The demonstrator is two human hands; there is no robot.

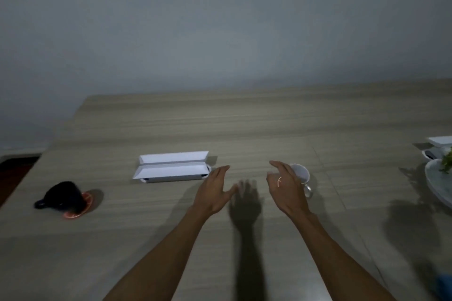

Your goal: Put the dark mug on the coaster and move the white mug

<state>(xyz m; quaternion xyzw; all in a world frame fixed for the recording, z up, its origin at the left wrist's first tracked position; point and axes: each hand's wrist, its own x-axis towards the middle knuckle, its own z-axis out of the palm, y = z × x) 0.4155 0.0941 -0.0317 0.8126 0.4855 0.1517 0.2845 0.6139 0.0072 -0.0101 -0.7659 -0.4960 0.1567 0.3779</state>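
The dark mug (62, 195) stands at the left of the wooden table (244, 124) on a round red coaster (86, 205), its handle pointing left. The white mug (301, 173) stands right of centre, handle toward me, partly hidden behind my right hand (285, 187). That hand hovers just left of the mug, fingers spread, holding nothing. My left hand (215, 190) is raised over the middle of the table, palm turned inward, fingers apart and empty.
A long white open box (172, 166) lies behind my left hand. At the right edge sit a pale plate (437, 186) with green leaves and white dishes (437, 146) behind it. The table's left edge drops to a dark floor.
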